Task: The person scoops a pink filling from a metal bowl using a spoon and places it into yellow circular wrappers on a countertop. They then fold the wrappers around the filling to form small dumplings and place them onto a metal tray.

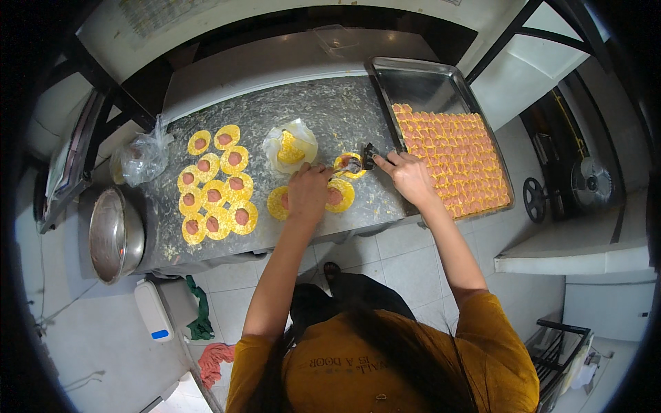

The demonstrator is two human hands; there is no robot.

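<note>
Seen from above, both forearms reach forward over a speckled desk [330,117]. The left hand [308,193] lies palm down, fingers curled together, pressing a yellow dough round [341,196] with pink filling. The right hand [410,176] pinches a small dark tool [369,157], touching another round [348,164]. A metal tray [420,86] of pink slices sits just right.

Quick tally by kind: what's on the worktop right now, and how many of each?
Yellow wrappers with pink filling: 14 in view
Wrapper stack: 1
Small utensil: 1
Steel tray: 1
Metal bowl: 1
Clear plastic bag: 1
Total: 19
</note>
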